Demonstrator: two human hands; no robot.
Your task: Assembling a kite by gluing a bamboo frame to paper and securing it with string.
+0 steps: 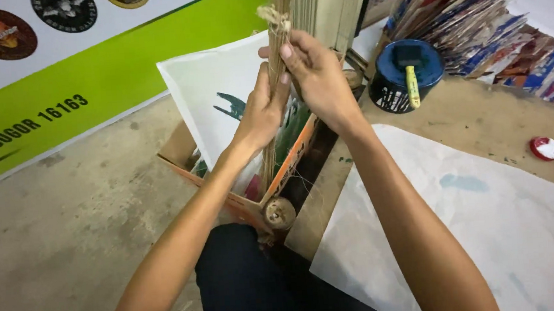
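Observation:
My left hand (262, 111) and my right hand (315, 75) both grip an upright bundle of thin brown sticks (275, 52). Pale twine (274, 16) is knotted around the bundle's top, just above my right fingers. The sticks' lower end drops into an open cardboard box (241, 203) in front of my knees. A ball of twine (280, 212) rests at the box's near corner. A white sheet with a green paint stroke (214, 88) leans up behind the box.
A dark blue paint tin with a yellow-handled brush (405, 75) stands at the right. A large white paper sheet (464, 227) lies on the concrete floor. Stacked flat cartons (475, 18) fan out at the back right. A small red-and-white lid (545, 148) lies far right. A green banner (89, 77) lines the wall.

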